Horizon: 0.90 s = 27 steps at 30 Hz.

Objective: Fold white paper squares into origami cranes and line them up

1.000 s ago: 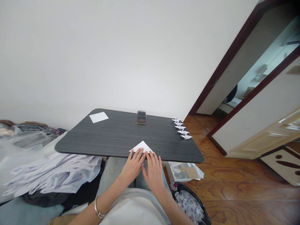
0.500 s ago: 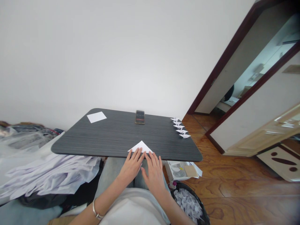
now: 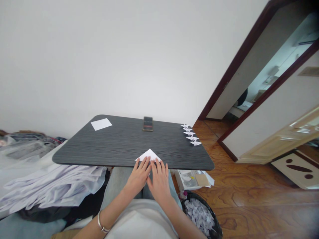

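Observation:
A white sheet of paper [image 3: 149, 153], folded into a triangle, lies at the front edge of the dark grey table [image 3: 119, 142] with its point toward the wall. My left hand [image 3: 139, 174] lies flat with fingers stretched over the triangle's lower left part. Beside it, my right hand [image 3: 159, 177] rests its extended fingertips on the lower right part. Both hands press on the paper without gripping it, and they cover most of its near edge. Several white paper cranes [image 3: 192, 138] stand in a row along the table's right side.
A flat white sheet [image 3: 101, 124] lies at the table's far left. A phone [image 3: 148, 123] stands near the wall. Below on the right are a white box [image 3: 185, 181] and a black-lined bin [image 3: 199, 214] with paper scraps. Piled clothes [image 3: 54, 186] lie to the left.
My right hand has slid slightly left, closer to my left hand, along the triangle's near edge. The left hand stays in nearly the same place. The view has shifted a little.

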{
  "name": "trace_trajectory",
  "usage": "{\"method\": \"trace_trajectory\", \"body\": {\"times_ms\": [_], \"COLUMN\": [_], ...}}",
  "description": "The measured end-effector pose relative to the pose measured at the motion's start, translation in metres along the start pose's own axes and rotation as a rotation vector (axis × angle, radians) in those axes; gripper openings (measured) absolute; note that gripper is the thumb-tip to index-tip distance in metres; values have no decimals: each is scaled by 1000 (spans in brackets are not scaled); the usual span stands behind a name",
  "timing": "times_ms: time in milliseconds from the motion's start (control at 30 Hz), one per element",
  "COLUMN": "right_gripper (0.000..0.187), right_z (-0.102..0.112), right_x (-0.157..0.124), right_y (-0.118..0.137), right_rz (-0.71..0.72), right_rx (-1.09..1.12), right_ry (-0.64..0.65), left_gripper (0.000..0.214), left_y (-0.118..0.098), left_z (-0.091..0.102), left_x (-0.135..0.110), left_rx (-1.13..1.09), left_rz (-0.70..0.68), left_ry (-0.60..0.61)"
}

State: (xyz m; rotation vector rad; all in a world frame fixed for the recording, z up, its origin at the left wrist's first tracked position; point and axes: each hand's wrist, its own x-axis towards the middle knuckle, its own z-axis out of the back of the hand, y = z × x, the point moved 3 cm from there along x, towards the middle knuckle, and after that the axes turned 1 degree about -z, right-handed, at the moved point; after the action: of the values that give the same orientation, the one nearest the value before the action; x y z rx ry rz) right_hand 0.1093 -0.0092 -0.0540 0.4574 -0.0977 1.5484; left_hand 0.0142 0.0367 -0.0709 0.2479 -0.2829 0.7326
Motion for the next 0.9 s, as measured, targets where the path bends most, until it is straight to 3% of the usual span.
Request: {"method": "trace_trajectory", "body": {"times_ms": [900], "right_gripper": [52], "right_z": [-1], "right_x": [-3], "right_y": [-7], "right_rz": [-33], "right_rx": [-62], "right_ry": [-8], "left_gripper": [54], "left_y": [-2], "left_z": [1], "left_x": [-1], "left_rx": [19], "left_rz": [45], "left_ry": [17]}}
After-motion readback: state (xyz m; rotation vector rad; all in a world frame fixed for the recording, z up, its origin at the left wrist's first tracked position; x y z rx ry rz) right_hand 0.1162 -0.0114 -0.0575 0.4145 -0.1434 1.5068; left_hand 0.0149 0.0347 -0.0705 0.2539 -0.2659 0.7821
